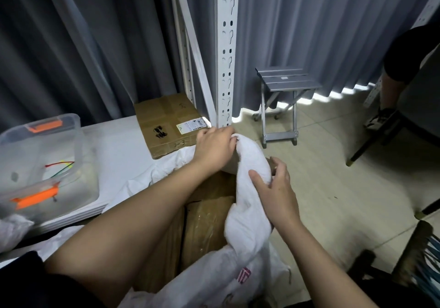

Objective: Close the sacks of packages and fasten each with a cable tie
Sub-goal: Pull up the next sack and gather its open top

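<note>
A white woven sack (247, 212) stands open in front of me with brown cardboard packages (207, 222) showing inside. Its rim is gathered into a thick white roll running from far to near. My left hand (214, 148) grips the far end of that roll with curled fingers. My right hand (273, 184) holds the roll lower down, thumb across the fabric and fingers behind it. Coloured cable ties (59, 166), red, green and yellow, lie in a clear plastic box (78, 145) with orange latches at the left.
A flat cardboard box (166, 122) lies on the white table (119, 145) beside a white slotted rack post (226, 53). A grey folding stool (283, 98) stands on the tiled floor. Another person (404, 69) is at the right edge. Grey curtains hang behind.
</note>
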